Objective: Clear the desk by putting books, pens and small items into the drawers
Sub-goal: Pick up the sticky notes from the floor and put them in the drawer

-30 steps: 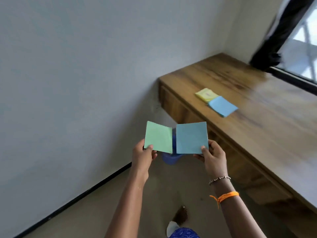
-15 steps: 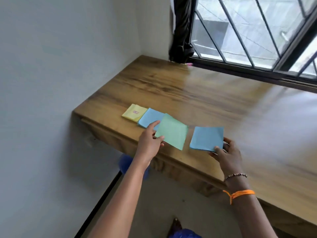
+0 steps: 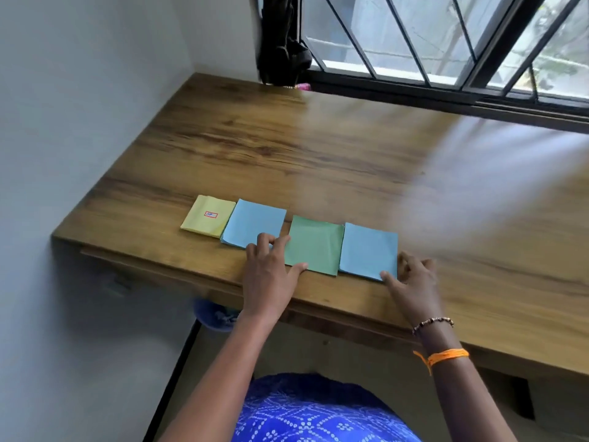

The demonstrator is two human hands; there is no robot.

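Our left fingers (image 3: 271,242) lie spread and flat, the tips on the near right corner of the left blue pad (image 3: 253,223), while the thumb reaches right and presses the near left corner of the green pad (image 3: 314,244). So our left hand (image 3: 267,275) bridges those two pads, palm down over the desk (image 3: 287,148) edge, gripping nothing.

Our right fingers (image 3: 411,263) curl loosely against the right edge of the right blue pad (image 3: 369,250), and the thumb tip sits at its near right corner. The right hand (image 3: 414,285) rests on the wood just beside that pad; whether it pinches the pad or only touches it, we cannot tell. On that wrist we wear a bead bracelet (image 3: 433,322) and, further up the arm, an orange thread (image 3: 446,355).

The four pads lie in a row near the desk's front edge (all flat on the top, none in a drawer). From the left: a yellow pad (image 3: 207,215) with a small red-bordered label, the left blue pad overlapping its right edge slightly, then the green pad, then the right blue pad touching the green one's side.

Beyond them the wooden top runs back to a barred window (image 3: 446,43), with a dark cloth (image 3: 280,43) hanging at the far left corner. A white wall (image 3: 79,122) stands on the left. Below the desk edge a blue object (image 3: 213,317) shows, blurred.
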